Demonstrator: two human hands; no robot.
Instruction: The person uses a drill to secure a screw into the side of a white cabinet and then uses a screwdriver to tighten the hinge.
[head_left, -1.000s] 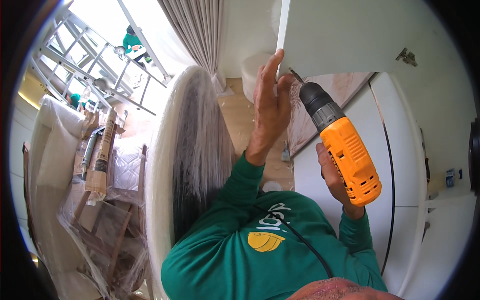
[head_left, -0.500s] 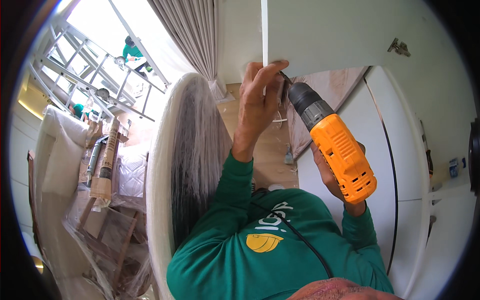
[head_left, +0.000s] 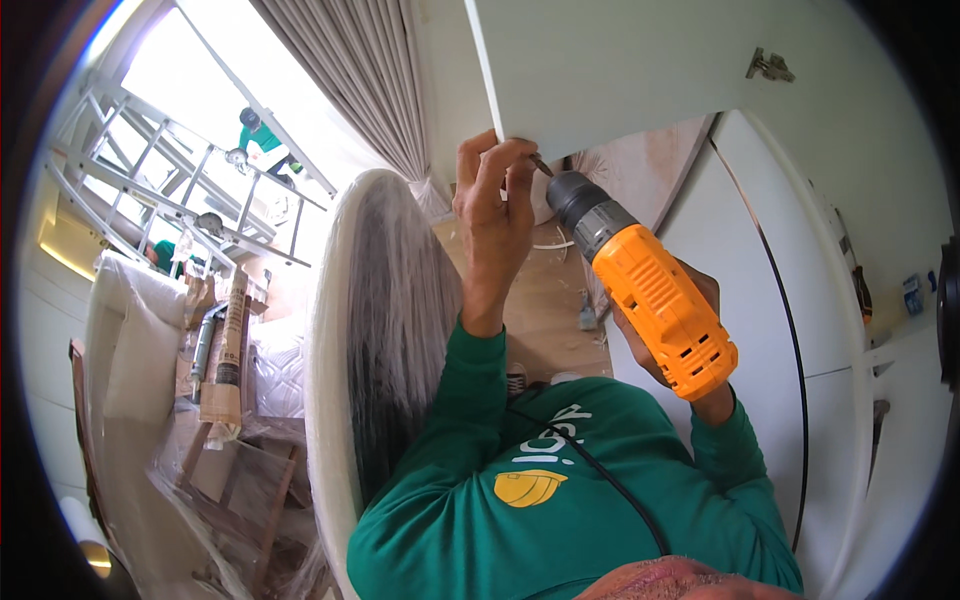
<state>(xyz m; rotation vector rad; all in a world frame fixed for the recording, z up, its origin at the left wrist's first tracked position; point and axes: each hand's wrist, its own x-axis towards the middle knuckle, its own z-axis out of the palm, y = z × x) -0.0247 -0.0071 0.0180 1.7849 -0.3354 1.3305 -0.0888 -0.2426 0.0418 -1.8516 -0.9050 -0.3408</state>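
My left hand is raised at the lower corner of a pale cabinet door, its fingers bent round the white edge. In my right hand is an orange and black cordless drill, pointing up and left. Its body hides part of that hand, including the trigger. The drill's thin bit reaches the door's lower corner beside my left fingertips. Whether the tip touches a screw or the panel cannot be made out.
A metal hinge sits on the door's face. Left of me stands a plastic-wrapped chair back. Wrapped furniture, a cardboard tube and a ladder lie beyond. Two people in green are far left. White cabinets stand to the right.
The whole view has shifted a little. My left hand and the drill sit slightly further left and lower in the picture, and the door's edge leans more. Both grips are kept.
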